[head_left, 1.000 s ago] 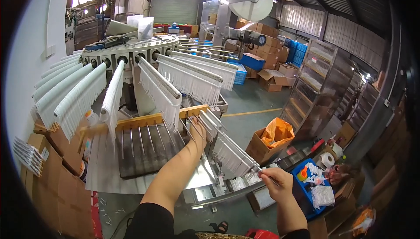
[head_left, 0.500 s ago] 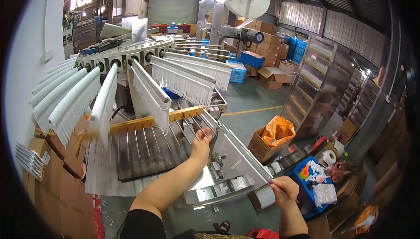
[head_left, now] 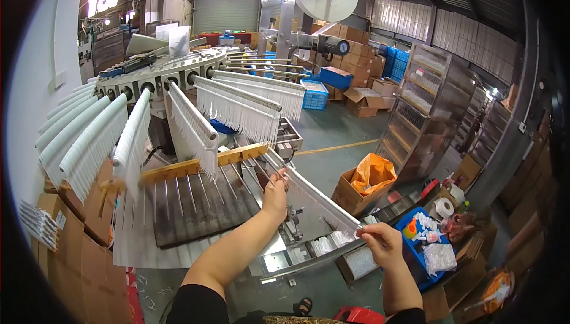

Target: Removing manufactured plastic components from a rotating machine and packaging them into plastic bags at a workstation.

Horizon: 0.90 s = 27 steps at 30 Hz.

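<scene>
I hold a long metal bar hung with white fringe-like pieces by both ends. My left hand grips its far end beside the yellow wooden rail. My right hand pinches the near end above a metal channel. The bar slants from upper left to lower right over the grey slotted tray. Several more bars with white fringe stick out from the round rotating machine behind.
Cardboard boxes stack at my left. An open box with an orange bag stands on the floor at right, beside a blue crate of small items. Wire racks and stacked cartons fill the back right.
The bar in my hands has lowered and swung toward me. My right hand dropped nearer the metal channel, and the machine's fringe bars rotated slightly.
</scene>
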### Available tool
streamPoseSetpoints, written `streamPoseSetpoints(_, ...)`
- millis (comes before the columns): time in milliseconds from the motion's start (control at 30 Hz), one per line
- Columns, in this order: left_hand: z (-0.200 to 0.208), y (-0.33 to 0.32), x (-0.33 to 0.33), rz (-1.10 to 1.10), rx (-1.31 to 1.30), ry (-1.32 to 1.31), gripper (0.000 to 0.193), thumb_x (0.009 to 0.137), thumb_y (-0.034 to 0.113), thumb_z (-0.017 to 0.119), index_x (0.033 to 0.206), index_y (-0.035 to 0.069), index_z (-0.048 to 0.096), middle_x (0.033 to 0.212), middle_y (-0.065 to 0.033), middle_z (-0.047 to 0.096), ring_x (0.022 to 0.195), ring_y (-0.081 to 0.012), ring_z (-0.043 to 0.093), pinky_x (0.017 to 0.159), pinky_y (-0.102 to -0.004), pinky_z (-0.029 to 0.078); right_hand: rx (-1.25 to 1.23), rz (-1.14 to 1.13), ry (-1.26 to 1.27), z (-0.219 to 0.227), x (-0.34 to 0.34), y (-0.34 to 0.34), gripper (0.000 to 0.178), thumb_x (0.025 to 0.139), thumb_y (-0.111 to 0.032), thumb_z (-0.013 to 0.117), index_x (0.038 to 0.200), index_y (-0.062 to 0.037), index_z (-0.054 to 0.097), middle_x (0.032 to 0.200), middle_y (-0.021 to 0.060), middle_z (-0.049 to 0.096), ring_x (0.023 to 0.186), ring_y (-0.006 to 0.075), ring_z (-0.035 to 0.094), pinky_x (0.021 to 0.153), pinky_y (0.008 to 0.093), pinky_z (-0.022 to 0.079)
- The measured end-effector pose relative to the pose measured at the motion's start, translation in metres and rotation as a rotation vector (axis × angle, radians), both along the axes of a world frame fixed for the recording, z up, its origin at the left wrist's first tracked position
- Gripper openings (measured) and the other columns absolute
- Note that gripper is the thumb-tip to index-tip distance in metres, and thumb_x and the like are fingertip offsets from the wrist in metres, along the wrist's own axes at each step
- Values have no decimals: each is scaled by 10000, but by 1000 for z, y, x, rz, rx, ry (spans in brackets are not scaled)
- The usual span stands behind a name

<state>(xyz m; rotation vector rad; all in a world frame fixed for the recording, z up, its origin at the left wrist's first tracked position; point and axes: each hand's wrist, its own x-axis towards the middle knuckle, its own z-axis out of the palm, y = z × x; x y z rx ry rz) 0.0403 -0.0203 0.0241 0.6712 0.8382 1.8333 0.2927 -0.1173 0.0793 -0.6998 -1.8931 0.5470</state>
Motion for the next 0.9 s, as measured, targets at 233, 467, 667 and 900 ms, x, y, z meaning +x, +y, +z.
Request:
streamPoseSetpoints(233, -5, -16, 1, -1, 22, 210, 234, 857, 114, 444, 1052, 8, 518, 898, -13, 537, 825, -88, 461, 757, -214, 361, 247, -56, -69, -12, 14, -8, 129, 705, 1, 643, 818, 9, 582, 747, 97, 599, 660, 175, 580, 581, 243, 449)
streamPoseSetpoints(467, 47, -71, 0, -87, 408, 697, 263, 807, 92, 561, 1063, 32, 562, 881, -61, 586, 824, -130, 524, 733, -239, 414, -12, 30, 388, -23, 89, -41, 149, 680, -61, 683, 769, 31, 607, 714, 137, 591, 582, 198, 581, 544, 270, 478)
streamPoseSetpoints(667, 75, -82, -5, -56, 653, 1071, 174, 676, -18, 630, 840, 19, 583, 794, -73, 557, 724, -180, 525, 635, -259, 416, -123, 164, 599, -2, 86, -47, 179, 692, -99, 689, 777, 11, 577, 685, 102, 546, 549, 178, 539, 468, 253, 434)
streamPoseSetpoints(900, 61, -90, -7, 332, 625, 1151, 135, 676, -45, 600, 794, 20, 591, 750, -64, 574, 677, -166, 530, 617, -258, 421, -324, 192, 780, 1, 71, -23, 276, 834, -258, 540, 899, 10, 565, 806, 107, 563, 712, 179, 540, 637, 294, 439)
